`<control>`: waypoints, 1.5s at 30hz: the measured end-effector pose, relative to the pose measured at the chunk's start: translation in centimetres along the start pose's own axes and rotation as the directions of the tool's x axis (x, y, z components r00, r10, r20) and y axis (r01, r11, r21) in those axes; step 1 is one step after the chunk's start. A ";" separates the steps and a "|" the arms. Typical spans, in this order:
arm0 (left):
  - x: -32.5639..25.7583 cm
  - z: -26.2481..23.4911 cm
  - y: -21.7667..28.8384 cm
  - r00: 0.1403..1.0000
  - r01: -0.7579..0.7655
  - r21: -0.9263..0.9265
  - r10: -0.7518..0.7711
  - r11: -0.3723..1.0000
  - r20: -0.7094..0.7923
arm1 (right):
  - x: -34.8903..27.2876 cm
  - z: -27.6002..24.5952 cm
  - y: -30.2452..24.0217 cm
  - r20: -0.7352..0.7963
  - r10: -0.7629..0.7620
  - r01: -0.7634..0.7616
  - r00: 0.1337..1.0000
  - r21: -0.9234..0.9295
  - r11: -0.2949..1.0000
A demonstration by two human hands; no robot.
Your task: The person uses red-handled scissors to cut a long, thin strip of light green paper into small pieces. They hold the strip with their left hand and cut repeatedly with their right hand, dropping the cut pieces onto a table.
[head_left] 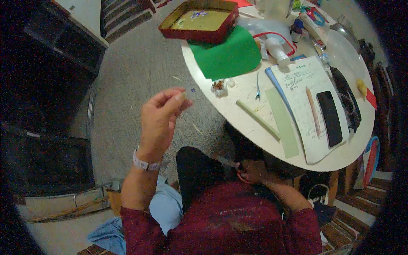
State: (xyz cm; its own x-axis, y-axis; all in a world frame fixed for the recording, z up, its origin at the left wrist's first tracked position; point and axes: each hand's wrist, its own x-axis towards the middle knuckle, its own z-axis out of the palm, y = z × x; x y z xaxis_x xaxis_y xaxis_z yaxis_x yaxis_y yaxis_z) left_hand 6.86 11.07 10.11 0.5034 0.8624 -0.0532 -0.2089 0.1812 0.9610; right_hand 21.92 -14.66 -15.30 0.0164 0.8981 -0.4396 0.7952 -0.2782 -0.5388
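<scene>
The left hand (pixel 160 114) is raised over the grey carpet (pixel 127 80), off the desk's near-left edge, with thumb and forefinger pressed together on something very thin; a tiny dark speck just beyond the fingertips may be a bead or a needle tip, but it is too small to tell. The right hand (pixel 251 171) sits low in the lap under the desk's near edge, curled around what looks like red-handled scissors (pixel 241 175); its grip is largely hidden.

On the desk (pixel 340 157), green felt (pixel 229 57) lies near the far-left edge beside a red tin (pixel 199 19). The felt looks partly cut, so the work seems midway. A small heap of beads (pixel 219 87) and tweezers (pixel 257 87) wait near the left edge.
</scene>
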 end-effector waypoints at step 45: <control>12.8 6.0 0.2 0.897 -0.429 0.664 0.375 0.613 0.233 | 1.5 -0.3 2.2 0.106 -0.122 0.089 0.987 0.274 0.958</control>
State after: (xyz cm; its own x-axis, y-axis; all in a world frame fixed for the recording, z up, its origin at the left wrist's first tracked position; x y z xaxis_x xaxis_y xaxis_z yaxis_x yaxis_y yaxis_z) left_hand 18.29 19.28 11.21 0.5683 0.7318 0.3762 0.2132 -0.5725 0.7917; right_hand 23.86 -13.83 -16.86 -0.1450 0.8842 -0.4441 0.5972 -0.2796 -0.7518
